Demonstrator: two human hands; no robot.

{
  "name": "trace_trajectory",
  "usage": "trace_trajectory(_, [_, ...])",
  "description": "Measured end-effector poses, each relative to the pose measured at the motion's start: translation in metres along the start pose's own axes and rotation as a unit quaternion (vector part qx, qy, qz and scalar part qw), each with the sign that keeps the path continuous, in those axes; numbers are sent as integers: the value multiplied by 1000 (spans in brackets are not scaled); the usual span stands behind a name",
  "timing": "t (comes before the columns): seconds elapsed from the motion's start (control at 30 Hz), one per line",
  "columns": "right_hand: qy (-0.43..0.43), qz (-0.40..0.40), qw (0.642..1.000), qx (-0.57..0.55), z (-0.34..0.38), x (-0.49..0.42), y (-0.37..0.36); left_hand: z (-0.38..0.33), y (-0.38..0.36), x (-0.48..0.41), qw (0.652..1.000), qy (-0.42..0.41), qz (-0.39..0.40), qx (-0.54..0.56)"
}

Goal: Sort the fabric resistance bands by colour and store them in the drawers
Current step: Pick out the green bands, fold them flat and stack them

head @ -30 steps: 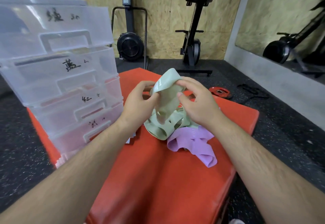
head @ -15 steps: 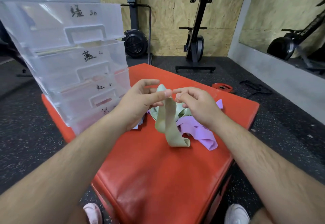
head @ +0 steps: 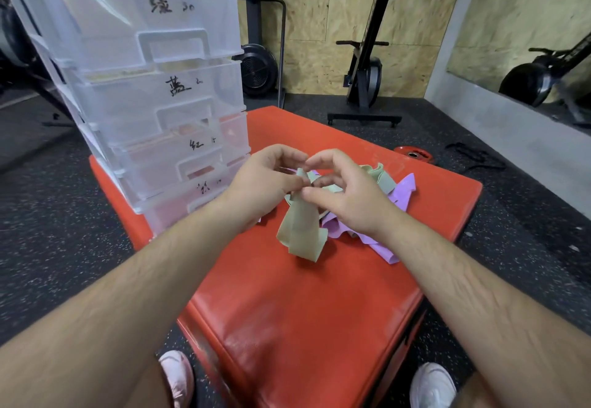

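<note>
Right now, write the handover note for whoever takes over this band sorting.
Left hand and right hand both pinch the top of one green band; its lower end rests on the red pad.
More green bands and purple bands lie heaped behind the hands; drawers stand on the pad's left.
Done: nothing visibly stored.
Left: drawer this band, then sort the heap.

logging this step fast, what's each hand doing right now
The left hand pinches the top of the green band.
The right hand pinches the same green band beside it.
</note>
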State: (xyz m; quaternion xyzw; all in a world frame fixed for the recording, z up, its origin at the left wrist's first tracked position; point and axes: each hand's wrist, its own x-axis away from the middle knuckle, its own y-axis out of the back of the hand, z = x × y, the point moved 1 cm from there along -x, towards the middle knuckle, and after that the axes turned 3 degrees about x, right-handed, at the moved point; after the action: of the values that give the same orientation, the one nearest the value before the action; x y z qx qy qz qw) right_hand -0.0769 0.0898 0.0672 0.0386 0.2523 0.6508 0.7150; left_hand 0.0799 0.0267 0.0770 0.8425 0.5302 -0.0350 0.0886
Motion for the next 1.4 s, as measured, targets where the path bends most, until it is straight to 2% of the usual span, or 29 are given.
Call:
trace_trajectory(0.1, [-17,30,999,-18,-3,-7,8,-4,7,1,999,-27,39,-14])
trace_trajectory(0.2, [-34,98,995,2,-8,-11,10,-9,14,3,998,-45,51,3])
trace_trajectory(0.33, [-36,107,993,27,-10,-17,1,-8,27,3,999,-46,14,9])
trace_trajectory(0.47, [-62,149,984,81,-11,-18,9,-5,41,5,998,-44,-40,21])
trace_trajectory(0.63, [-117,188,960,171,-25,-11,33,10,62,6,996,2,-82,33])
trace_trajectory(0.8, [-194,237,919,248,-37,11,54,37,81,11,993,59,-100,-14])
trace_trajectory(0.9, [-213,230,907,282,-51,23,64,55,87,21,988,86,-111,-59])
trace_trajectory(1.03, [-263,211,924,180,-72,44,68,85,91,36,981,128,-82,-118])
trace_trajectory(1.1, [-277,205,923,171,-82,55,66,99,91,42,977,137,-73,-145])
trace_trajectory(1.23, [-270,175,926,200,-92,68,62,119,83,53,957,139,-75,-243])
trace_trajectory(1.33, [-263,160,924,227,-94,75,61,122,81,59,933,134,-48,-331])
trace_trajectory(1.4, [-238,139,922,273,-97,77,61,123,82,58,931,123,-47,-340])
